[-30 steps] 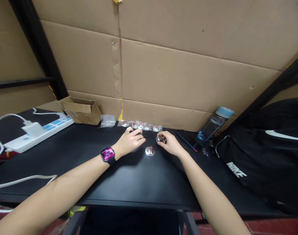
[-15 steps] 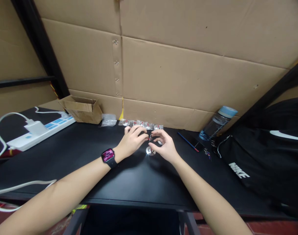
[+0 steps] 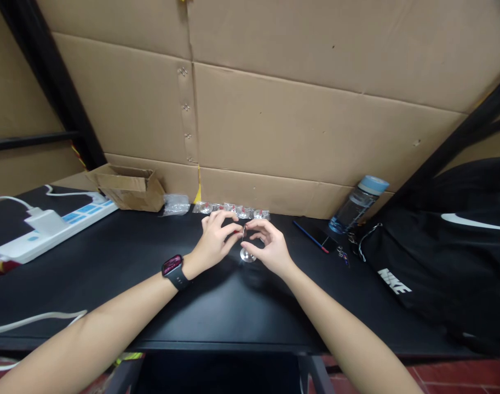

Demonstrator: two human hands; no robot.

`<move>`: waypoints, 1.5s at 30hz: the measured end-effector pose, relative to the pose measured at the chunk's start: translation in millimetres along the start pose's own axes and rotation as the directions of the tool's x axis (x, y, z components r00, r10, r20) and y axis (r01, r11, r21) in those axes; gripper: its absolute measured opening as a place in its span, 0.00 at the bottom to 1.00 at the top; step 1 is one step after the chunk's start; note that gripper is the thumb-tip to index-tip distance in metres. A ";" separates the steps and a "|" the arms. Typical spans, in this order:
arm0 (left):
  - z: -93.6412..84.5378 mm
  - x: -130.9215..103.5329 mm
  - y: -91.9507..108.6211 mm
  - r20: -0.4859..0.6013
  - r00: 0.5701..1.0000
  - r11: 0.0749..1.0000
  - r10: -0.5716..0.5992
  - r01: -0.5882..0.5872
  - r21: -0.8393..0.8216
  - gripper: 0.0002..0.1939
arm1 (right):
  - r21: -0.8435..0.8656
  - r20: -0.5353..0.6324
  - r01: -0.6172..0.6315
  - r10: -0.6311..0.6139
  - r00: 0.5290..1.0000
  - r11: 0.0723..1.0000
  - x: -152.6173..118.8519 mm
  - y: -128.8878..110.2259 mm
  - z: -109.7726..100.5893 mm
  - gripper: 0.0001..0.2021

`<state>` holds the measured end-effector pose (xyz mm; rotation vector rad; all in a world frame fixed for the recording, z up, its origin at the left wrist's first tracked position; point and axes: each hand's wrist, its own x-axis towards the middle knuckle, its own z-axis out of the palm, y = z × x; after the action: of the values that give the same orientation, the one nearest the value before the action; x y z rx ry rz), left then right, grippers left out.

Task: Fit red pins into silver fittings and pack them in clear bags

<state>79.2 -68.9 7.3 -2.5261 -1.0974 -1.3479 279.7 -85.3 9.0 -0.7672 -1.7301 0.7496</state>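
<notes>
Over the black table my right hand pinches a thin, shiny disc-like piece by its edges, thumb below and forefinger above. My left hand comes in from the other side. Its thumb and forefinger are pinched together against or right beside that piece; what lies between them is too small to make out. Beneath the fingers a round silver metal disc with a raised centre lies on the table, partly covered by my right thumb.
Several small clear packets line the cardboard wall, beside clear plastic wrapping and an open cardboard box. A white power strip stands left. To the right are a blue pen, a water bottle, keys and a black bag.
The view has shifted slightly. My left thumb and forefinger have drawn together at the thin piece, and a silver disc formerly visible behind my right fingers is now hidden.
</notes>
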 end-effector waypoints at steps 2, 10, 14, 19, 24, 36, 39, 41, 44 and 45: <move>0.7 -0.1 1.5 0.007 0.999 0.999 -0.034 0.035 -0.038 0.08 | 0.048 -0.012 0.004 -0.003 1.000 0.999 -0.4 0.8 1.6 0.19; 2.1 -1.3 1.7 -0.024 0.999 1.000 -0.024 0.025 0.018 0.08 | 0.141 -0.072 -0.033 0.043 0.996 0.989 -0.5 7.6 7.7 0.19; -0.5 -0.9 0.4 -0.059 0.998 0.995 0.025 -0.020 0.093 0.06 | 0.201 -0.062 -0.152 0.167 0.984 0.968 0.6 9.6 8.1 0.19; -1.7 -0.6 -1.0 -0.072 0.997 0.995 0.030 -0.023 0.100 0.06 | 0.172 -0.023 -0.231 0.238 0.971 0.958 1.9 10.1 4.5 0.15; -0.2 -0.9 0.0 -0.077 0.997 0.997 0.018 -0.012 0.081 0.07 | 0.109 -0.015 -0.226 0.229 0.973 0.968 1.3 14.4 1.6 0.15; 0.7 -1.5 -1.7 -0.023 0.999 0.997 0.045 -0.043 0.068 0.07 | 0.069 -0.045 -0.206 0.210 0.977 0.976 0.5 23.0 0.6 0.12; 0.7 -1.3 -0.7 -0.019 0.999 0.998 0.039 -0.038 0.054 0.07 | -0.006 -0.030 -0.127 0.127 0.992 0.992 1.2 19.3 -0.1 0.08; 0.1 -0.9 -0.5 -0.013 0.999 0.998 0.042 -0.041 0.056 0.07 | -0.049 -0.027 -0.089 0.088 0.996 0.995 1.4 16.3 0.4 0.07; -0.6 -0.4 -1.8 0.007 0.998 0.996 0.055 -0.055 0.066 0.06 | -0.104 -0.042 -0.057 0.053 0.998 0.993 1.3 13.0 1.8 0.06; -0.6 -0.4 -2.6 0.016 0.998 0.996 0.058 -0.059 0.068 0.06 | -0.121 -0.043 -0.045 0.041 0.998 0.992 1.3 12.2 2.1 0.06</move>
<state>77.0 -67.5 6.7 -2.5023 -1.0449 -1.2577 279.1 -77.3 -0.4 -0.8997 -1.7401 0.6573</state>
